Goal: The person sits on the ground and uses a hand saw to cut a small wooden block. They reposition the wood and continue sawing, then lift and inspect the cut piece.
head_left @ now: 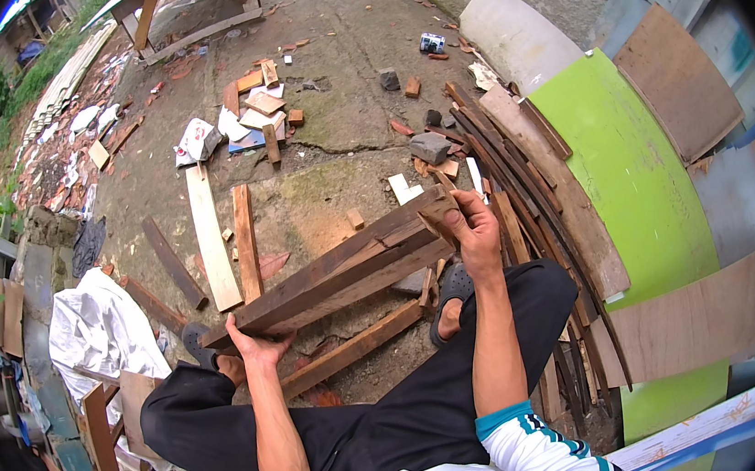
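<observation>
Across my lap and lower legs lies a long dark wooden beam (335, 272), tilted up toward the right, with what looks like a second plank along its near side. My left hand (258, 342) grips its lower left end, thumb up over the edge and fingers beneath. At the raised right end, my right hand (476, 230) is closed on a short piece of wood (435, 215). Whether that piece is joined to the beam I cannot tell. Below it, another brown plank (353, 352) rests on the ground between my legs.
A pale board (212, 239) and a brown board (246, 240) lie ahead on the concrete. Several wood offcuts (264, 103) are piled farther off. Long dark strips (519, 184) and a green panel (638, 171) line the right. A white cloth (102, 329) lies left.
</observation>
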A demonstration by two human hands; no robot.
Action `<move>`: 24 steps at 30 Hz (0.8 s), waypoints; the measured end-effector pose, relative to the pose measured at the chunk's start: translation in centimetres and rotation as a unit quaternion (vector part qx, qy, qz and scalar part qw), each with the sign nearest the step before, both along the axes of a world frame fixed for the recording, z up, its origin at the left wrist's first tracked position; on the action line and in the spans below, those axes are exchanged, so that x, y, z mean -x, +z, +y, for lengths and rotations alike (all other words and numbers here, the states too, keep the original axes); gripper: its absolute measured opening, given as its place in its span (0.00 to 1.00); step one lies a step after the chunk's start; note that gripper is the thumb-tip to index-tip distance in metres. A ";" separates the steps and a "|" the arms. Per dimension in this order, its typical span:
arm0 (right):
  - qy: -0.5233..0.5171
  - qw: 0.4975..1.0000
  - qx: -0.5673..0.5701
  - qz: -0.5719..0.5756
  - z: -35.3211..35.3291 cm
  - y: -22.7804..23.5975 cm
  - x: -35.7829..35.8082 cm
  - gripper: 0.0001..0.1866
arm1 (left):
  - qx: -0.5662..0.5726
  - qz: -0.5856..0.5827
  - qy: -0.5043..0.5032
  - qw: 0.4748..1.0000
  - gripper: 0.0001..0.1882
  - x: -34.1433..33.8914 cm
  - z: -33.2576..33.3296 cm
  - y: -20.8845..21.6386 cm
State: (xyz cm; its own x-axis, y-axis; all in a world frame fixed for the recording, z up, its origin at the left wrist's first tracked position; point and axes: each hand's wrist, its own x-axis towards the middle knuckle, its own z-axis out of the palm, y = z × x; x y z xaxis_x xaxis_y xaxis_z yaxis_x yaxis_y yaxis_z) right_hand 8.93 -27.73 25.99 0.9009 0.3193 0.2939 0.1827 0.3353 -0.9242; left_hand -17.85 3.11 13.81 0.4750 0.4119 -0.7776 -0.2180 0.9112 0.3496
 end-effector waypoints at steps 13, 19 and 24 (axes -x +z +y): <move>-0.022 0.997 0.074 -0.020 -0.3 -0.2 -0.5 0.26 | -0.036 -0.008 -0.016 0.999 0.57 0.1 0.4 0.3; -0.016 0.996 0.083 -0.026 -0.4 -0.7 -0.5 0.26 | -0.042 -0.023 -0.022 0.999 0.58 0.3 1.1 0.3; -0.022 0.998 0.039 -0.041 0.9 1.2 0.8 0.26 | -0.038 -0.012 -0.029 0.999 0.58 0.7 1.4 0.0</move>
State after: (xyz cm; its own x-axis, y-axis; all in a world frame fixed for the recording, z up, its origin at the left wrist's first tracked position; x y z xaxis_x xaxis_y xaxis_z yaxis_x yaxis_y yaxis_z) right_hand 8.17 -26.87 27.18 0.8890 0.3039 0.3426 0.2713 0.2531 -0.9286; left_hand -18.59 4.52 13.85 0.5188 0.4401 -0.7329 -0.1742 0.8937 0.4134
